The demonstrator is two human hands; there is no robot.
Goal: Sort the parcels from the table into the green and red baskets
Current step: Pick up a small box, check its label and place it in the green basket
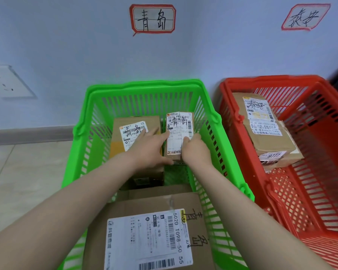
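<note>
Parcel (177, 131) held low inside green basket (144, 85), toward its far right. Gripped by right hand (195, 151), fingers curled over the label's right edge. Pressed from the left by left hand (148, 149), fingers straight. Just left: labelled box (131, 123). Nearest: big box (144, 227). Holding two stacked boxes: red basket (281, 79), top box (260, 115) over lower box (277, 152).

Labelled cardboard parcels (137, 121) lie in green basket (144, 85) and red basket (277, 79).
</note>
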